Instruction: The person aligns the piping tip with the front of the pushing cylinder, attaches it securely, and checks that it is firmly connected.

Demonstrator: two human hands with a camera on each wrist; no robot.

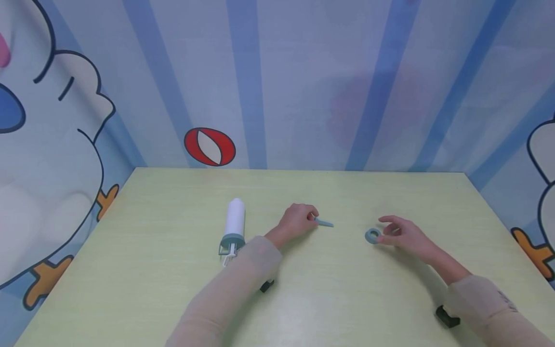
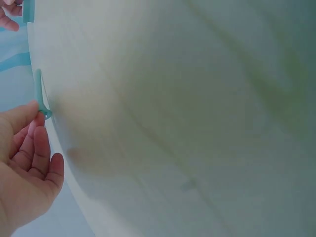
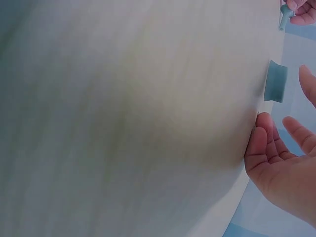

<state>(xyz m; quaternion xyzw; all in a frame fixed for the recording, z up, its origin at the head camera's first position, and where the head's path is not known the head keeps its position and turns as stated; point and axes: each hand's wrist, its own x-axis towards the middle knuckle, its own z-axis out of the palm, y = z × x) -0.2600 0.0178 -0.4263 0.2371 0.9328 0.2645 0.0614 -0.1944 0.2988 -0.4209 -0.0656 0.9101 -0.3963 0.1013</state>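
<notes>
My left hand (image 1: 297,220) pinches a small teal piece (image 1: 324,223) with a long narrow end pointing right. In the left wrist view that teal piece (image 2: 39,94) sits between thumb and forefinger, close over the tabletop. A short teal ring (image 1: 373,235) lies on the table farther right. Beside it is my right hand (image 1: 405,235), thumb and forefinger spread apart. The right wrist view shows a gap between the ring (image 3: 276,82) and the forefinger and thumb, with the other fingers resting low at the table.
A white tube (image 1: 235,217) with a teal collar and a white handle end lies left of my left arm, its near end close to the sleeve. The pale yellow table (image 1: 329,284) meets a striped blue backdrop (image 1: 299,96) at its far edge.
</notes>
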